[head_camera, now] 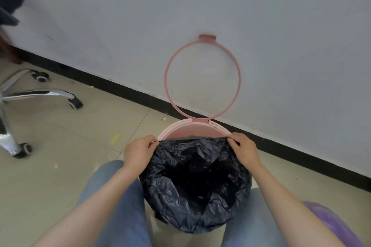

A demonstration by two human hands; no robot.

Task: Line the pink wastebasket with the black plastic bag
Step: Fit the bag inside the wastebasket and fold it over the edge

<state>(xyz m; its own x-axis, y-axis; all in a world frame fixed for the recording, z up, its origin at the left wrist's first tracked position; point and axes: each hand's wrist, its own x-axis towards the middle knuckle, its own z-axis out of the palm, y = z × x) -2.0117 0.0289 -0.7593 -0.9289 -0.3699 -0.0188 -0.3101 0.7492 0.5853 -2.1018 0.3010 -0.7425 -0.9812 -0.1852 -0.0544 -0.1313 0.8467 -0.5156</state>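
Note:
The pink wastebasket [192,129] stands on the floor between my knees, close to the wall. Its pink ring lid [167,78] is swung up and leans on the wall. The black plastic bag [192,182] hangs open inside the basket and drapes over the near and side rim; the far pink rim still shows bare. My left hand [138,152] pinches the bag's edge at the left of the rim. My right hand [244,150] pinches the edge at the right of the rim.
A white wall with a black baseboard [112,85] runs diagonally behind the basket. An office chair's chrome wheeled base [40,94] stands at the left on the tiled floor. A purple object [329,222] lies at the lower right by my knee.

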